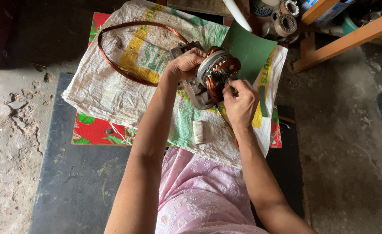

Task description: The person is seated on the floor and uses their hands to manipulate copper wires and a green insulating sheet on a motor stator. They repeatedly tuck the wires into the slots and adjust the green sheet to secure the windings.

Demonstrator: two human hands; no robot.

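A grey metal motor stator (212,71) with copper wire windings stands tilted on a white woven sack (113,86). My left hand (185,64) grips its upper left rim. My right hand (241,100) is pinched at the stator's lower right edge, fingertips on the copper winding, seemingly holding a thin tool or wire. A loose loop of copper wire (126,76) lies on the sack to the left. A small white spool of thread (198,131) lies just below the stator.
A green paper sheet (253,47) lies behind the stator. The sack covers a low board with a red flowered cloth (96,130). More stators (285,24) and an orange wooden frame (351,39) sit at the upper right. A dark mat (78,182) and dusty concrete floor surround it.
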